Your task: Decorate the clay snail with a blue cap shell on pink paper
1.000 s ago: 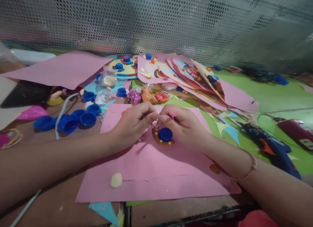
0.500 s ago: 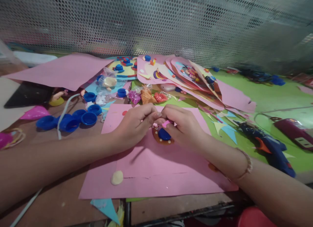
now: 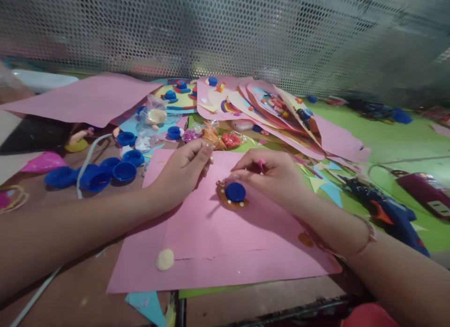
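A pink sheet (image 3: 211, 252) lies before me, bearing a blue cap (image 3: 235, 192) on a brown clay piece with pale dots (image 3: 222, 195). My left hand (image 3: 186, 170) is closed above the sheet's upper left, thumb pressed to the fingers on a small pale bit (image 3: 211, 159). To the right of the cap, my right hand (image 3: 270, 174) is pinched, with a small bright pink piece (image 3: 260, 163) among its fingers; its fingertips are close to the brown piece. A cream clay disc (image 3: 165, 260) rests at the lower left of the sheet.
Blue cups (image 3: 94, 178) and a white cable (image 3: 86, 163) are on the left. Bags of coloured clay (image 3: 211, 134) and decorated sheets (image 3: 225, 99) lie behind. On the right are a dark blue glue gun (image 3: 390, 216) and a maroon device (image 3: 423, 191).
My hands, which met above the blue cap, have moved apart, the left one to the left and the right one slightly right. The blue cap is now fully in view.
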A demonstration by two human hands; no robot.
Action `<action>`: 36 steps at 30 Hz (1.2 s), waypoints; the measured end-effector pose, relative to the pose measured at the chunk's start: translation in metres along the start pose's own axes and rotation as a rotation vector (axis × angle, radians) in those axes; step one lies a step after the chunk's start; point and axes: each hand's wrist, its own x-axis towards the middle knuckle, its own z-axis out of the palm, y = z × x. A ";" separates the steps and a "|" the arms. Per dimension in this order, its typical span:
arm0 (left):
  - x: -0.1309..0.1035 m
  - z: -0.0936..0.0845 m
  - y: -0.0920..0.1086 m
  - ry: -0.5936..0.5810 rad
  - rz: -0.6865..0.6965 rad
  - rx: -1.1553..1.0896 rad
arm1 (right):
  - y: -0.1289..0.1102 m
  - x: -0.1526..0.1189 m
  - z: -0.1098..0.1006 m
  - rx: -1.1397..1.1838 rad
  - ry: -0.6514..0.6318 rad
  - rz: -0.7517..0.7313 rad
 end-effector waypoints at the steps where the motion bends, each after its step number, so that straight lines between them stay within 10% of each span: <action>1: 0.000 0.000 0.000 -0.002 0.001 0.001 | 0.001 0.000 0.000 -0.031 -0.014 -0.018; 8: 0.000 -0.001 0.000 -0.012 0.023 0.028 | 0.010 0.004 -0.001 -0.195 -0.105 -0.165; 36: 0.000 0.002 -0.004 -0.024 0.072 0.043 | 0.009 0.006 0.008 -0.022 -0.218 0.131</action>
